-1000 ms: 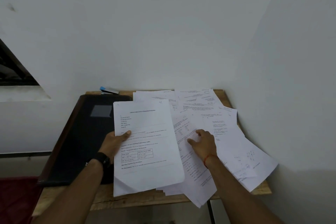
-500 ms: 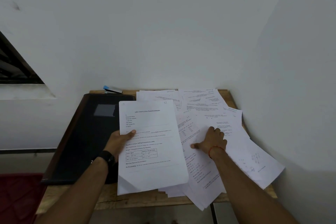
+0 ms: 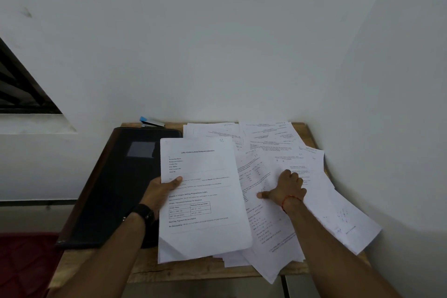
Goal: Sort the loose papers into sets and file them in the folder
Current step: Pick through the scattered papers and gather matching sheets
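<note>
A small wooden bench (image 3: 174, 271) stands in the corner of two white walls. On its left side lies a closed black folder (image 3: 113, 191), with a blue stapler (image 3: 151, 122) just beyond its far edge.

The left hand (image 3: 160, 191) grips a set of papers (image 3: 205, 230) by its left edge, thumb on the printed top page and the fingers hidden beneath. The set is raised and tilted toward the camera, overlapping the folder's right edge and the sheets to its right. A dark watch (image 3: 144, 213) sits on that wrist.

The loose papers (image 3: 321, 191) lie fanned and overlapping across the right half of the bench, some hanging over its near and right edges. The right hand (image 3: 286, 189) rests palm down in the middle of them, thumb stretched out to the left, its fingers slack with the tips on the paper, holding nothing. A red thread (image 3: 289, 201) circles that wrist.

A dark red cloth (image 3: 24, 264) shows at the near left, below the bench.
</note>
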